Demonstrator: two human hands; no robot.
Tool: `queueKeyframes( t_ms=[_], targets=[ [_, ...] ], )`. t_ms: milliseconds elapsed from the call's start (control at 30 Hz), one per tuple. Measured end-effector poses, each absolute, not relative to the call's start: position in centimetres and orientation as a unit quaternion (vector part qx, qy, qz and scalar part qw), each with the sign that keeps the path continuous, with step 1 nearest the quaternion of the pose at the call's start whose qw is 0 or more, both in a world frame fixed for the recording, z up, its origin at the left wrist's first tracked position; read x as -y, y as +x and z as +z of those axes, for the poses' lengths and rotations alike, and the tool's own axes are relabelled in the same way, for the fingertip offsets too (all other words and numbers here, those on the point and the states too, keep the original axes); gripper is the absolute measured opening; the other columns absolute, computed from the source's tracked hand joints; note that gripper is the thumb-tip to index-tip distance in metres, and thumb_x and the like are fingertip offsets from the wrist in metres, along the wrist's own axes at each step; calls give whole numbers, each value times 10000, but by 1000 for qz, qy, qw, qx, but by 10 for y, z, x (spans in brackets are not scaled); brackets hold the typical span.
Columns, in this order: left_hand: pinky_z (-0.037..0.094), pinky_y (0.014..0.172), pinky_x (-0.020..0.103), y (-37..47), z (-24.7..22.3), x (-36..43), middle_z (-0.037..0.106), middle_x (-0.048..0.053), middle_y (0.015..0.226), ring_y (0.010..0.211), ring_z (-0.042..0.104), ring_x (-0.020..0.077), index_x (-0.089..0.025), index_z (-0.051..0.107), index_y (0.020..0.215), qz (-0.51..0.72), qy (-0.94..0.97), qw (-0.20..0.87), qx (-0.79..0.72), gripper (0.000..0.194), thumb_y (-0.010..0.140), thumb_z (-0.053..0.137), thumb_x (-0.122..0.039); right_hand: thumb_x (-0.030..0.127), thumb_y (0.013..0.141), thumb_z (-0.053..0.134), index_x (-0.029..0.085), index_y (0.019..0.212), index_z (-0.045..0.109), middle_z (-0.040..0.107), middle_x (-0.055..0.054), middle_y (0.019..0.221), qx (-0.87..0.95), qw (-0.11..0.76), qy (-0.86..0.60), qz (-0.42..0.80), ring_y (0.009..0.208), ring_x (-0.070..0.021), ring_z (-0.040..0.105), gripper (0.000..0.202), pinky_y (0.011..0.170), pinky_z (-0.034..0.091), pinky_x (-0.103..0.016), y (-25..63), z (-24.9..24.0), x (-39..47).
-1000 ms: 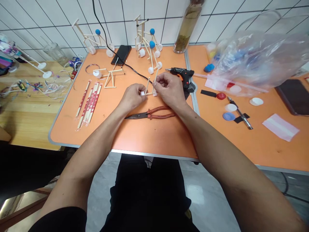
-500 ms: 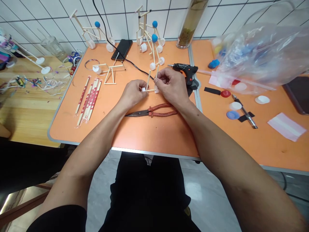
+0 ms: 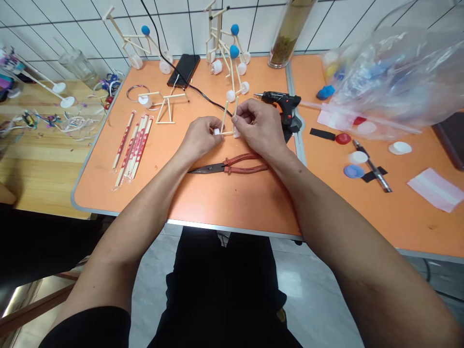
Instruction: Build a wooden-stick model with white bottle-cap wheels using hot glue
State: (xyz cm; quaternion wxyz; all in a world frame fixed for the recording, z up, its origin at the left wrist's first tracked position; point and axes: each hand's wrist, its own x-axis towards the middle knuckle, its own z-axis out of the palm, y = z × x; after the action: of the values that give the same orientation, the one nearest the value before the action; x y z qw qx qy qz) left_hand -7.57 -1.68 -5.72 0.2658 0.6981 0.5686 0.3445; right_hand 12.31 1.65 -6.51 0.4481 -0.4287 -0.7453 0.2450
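Observation:
Between my hands stands a small stick frame (image 3: 227,133), with two upright sticks, a crosspiece and white caps at its lower ends. My left hand (image 3: 203,137) has its fingers closed at the frame's left end, beside a white cap (image 3: 217,131). The fingers of my right hand (image 3: 258,126) pinch the right upright stick, just above the other cap. Red-handled pliers (image 3: 232,165) lie in front of my hands, one handle end close under my right wrist. Behind my right hand rests a black hot glue gun (image 3: 281,107).
Wheeled stick figures with blue balls (image 3: 234,51) stand at the back beside a phone (image 3: 184,70). Wrapped chopsticks (image 3: 139,147) and a partial stick frame (image 3: 167,105) lie left. Right are bottle caps (image 3: 354,171), a pen (image 3: 373,166) and a plastic bag (image 3: 406,82). A black cable (image 3: 203,100) crosses the table.
The view has shifted slightly. Both hands keep the same hold on the stick frame, and nothing on the table has visibly moved.

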Motion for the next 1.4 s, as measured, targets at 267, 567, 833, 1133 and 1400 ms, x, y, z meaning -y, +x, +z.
queueKeyframes(
  t_ms=[267,567,833,1133,1400],
  targets=[
    [439,726,326,-77,-61,14,696,13,824,782,589,189,-195,746,907,356,695,278,-560,174,767,729,-94,561,1016,772,276,880,650,759,-67,850,740,439,-442,255,865,-280,749,339,827,630,-444,123,-63,-15],
    [443,761,346,-75,-55,16,696,23,848,826,601,211,-202,750,922,332,689,282,-579,169,786,753,-101,630,1013,757,279,867,656,743,-70,815,742,445,-437,246,819,-282,732,394,792,623,-464,122,-66,-18],
    [439,753,346,-76,-54,17,692,28,843,823,596,211,-202,748,906,329,690,281,-580,145,793,748,-112,618,1016,752,273,884,678,720,-56,802,742,437,-446,243,862,-276,733,378,776,611,-425,122,-65,-16],
    [446,721,338,-77,-57,14,696,23,808,776,589,199,-208,737,882,334,692,279,-576,119,776,745,-155,569,1024,751,277,880,664,727,-55,816,748,443,-433,239,831,-266,722,337,769,598,-423,122,-67,-18],
    [450,730,348,-77,-56,14,700,31,819,796,599,211,-212,738,887,332,689,286,-577,123,773,747,-167,578,1023,748,283,874,667,736,-59,823,747,444,-434,239,841,-273,729,340,773,600,-429,123,-68,-19]
  ],
)
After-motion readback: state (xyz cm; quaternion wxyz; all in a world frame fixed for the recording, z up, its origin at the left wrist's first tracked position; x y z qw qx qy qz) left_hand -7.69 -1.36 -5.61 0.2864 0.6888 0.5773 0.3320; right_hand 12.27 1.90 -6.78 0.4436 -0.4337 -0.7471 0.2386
